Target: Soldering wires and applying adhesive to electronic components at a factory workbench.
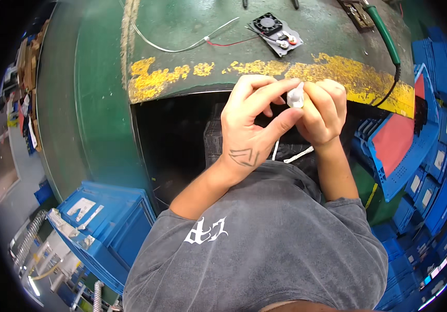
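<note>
In front of my chest, just off the table's near edge, both hands come together on a small crumpled white piece (pixel 296 96). Thumb and index finger of my left hand (pixel 252 106) pinch it from the left. Curled fingers of my right hand (pixel 323 112) hold its other side. Most of the piece is covered by fingers, and I cannot make out its kind. Beyond the hands, a small black fan (pixel 266 23) rests at a grey plate (pixel 290 35) with red and black wire ends. A white cable tie (pixel 182 50) lies left of it.
A green-handled soldering iron (pixel 383 34) with a black cord lies at the right of the green table (pixel 192 23), beside a small metal stand (pixel 357 14). Blue crates (pixel 112 223) stand at lower left. At right, a blue bin with a red inside (pixel 397 138) stands near stacked bins.
</note>
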Demonstrator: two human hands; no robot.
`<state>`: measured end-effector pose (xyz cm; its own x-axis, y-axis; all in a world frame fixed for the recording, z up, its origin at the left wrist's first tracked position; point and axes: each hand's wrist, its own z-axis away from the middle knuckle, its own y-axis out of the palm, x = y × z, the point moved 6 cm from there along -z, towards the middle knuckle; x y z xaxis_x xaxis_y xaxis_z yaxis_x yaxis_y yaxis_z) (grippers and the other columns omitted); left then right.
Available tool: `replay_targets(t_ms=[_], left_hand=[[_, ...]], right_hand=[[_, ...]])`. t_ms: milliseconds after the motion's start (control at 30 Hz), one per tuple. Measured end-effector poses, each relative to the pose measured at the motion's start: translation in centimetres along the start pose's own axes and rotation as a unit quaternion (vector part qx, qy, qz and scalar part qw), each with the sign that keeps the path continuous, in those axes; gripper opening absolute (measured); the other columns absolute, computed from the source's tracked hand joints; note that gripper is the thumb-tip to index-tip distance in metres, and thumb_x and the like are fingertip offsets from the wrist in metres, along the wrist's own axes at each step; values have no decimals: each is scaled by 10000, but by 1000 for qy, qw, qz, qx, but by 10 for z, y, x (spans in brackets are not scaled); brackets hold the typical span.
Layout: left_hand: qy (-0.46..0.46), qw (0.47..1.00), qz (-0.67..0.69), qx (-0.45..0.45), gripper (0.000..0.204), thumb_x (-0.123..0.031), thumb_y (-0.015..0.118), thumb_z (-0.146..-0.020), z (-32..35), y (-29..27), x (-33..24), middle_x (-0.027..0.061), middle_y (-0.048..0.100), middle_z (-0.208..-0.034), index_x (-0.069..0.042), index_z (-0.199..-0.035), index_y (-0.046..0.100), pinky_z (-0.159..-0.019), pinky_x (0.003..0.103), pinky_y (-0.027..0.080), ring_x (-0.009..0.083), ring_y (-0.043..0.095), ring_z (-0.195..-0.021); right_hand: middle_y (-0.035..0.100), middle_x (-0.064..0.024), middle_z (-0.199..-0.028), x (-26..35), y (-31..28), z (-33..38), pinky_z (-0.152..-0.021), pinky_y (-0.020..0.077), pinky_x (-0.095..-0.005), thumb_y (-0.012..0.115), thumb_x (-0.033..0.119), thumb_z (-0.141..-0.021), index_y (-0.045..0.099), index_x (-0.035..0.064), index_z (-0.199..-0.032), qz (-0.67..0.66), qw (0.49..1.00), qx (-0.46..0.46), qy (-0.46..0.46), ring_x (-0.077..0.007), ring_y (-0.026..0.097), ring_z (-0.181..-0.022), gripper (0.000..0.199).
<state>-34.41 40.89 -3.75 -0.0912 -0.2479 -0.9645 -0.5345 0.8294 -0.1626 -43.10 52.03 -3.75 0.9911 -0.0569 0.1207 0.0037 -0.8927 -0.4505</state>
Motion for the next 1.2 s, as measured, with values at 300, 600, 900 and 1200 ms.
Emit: replay_targets(t_ms=[300, 600, 900, 1200], left_hand=[[-76, 972, 200, -101, 308, -194, 479, -1070, 24, -36, 29, 154, 662, -1205, 53, -1214, 593, -959, 317, 490, 182, 632, -1068], [-150, 880, 405, -196, 446, -375, 292, -1113, 24, -101, 62, 129, 622, -997, 7, -1240, 486, -921, 452, 536, 306, 672, -974], [-149, 869, 429, -194, 330, -254, 434, -1087, 18, -115, 50, 92, 566, -882, 39, -1220, 508, -839, 443, 583, 226, 654, -807], [-74, 878, 442, -169, 247, -121, 537, -1036, 22, -130, 30, 77, 531, -880, 13, -1239, 494, -668, 389, 543, 175, 581, -665]], right_hand=[[581, -180, -1198, 44, 34, -22, -900, 481, -427, 744, 27, -699, 673, -23, -1119, -245, 932, 192, 185, -335, 575, -1087, 428], [666, -52, -921, -13, 86, -98, -826, 498, -375, 720, 75, -792, 742, 97, -926, -35, 961, 269, 44, -284, 602, -945, 138], [632, -60, -965, -53, 173, -93, -901, 492, -398, 777, 118, -761, 650, 76, -829, 23, 892, 448, -63, -284, 573, -1042, 150], [700, -143, -1027, -37, 121, -119, -964, 463, -443, 723, 28, -841, 611, 19, -829, -389, 878, 244, 134, -271, 643, -1018, 112]])
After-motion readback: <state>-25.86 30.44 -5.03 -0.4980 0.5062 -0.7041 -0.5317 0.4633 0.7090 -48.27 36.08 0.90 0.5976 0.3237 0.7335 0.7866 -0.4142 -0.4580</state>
